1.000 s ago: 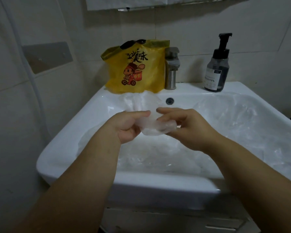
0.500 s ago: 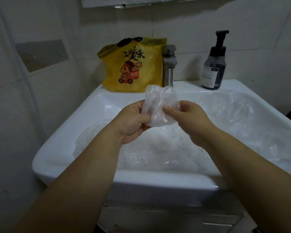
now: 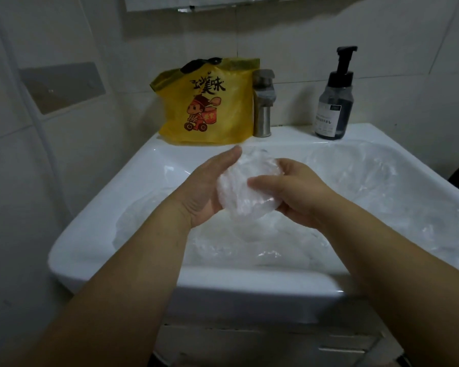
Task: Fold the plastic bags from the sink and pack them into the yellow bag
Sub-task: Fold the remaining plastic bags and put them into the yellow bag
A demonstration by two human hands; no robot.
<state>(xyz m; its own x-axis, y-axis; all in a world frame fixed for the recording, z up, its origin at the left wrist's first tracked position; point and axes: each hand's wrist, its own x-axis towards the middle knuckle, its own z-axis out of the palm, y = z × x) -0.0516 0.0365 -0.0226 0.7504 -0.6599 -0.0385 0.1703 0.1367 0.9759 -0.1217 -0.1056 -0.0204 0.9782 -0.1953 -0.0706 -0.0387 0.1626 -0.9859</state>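
A folded clear plastic bag (image 3: 243,192) is held between both hands above the white sink (image 3: 154,165). My left hand (image 3: 207,189) supports it from the left with the palm facing it and fingers fairly straight. My right hand (image 3: 294,192) grips it from the right, thumb across its front. More clear plastic bags (image 3: 355,186) lie crumpled in the basin. The yellow bag (image 3: 210,102) with a cartoon print stands upright on the sink's back ledge, left of the tap.
A metal tap (image 3: 263,104) rises at the back middle of the sink. A dark soap pump bottle (image 3: 334,99) stands at the back right. Tiled walls close in on the left and behind. A cabinet sits below the sink.
The bag was pinched at its lower end and stood upright; it now lies flatter, pressed between both hands, which have turned palms toward each other.
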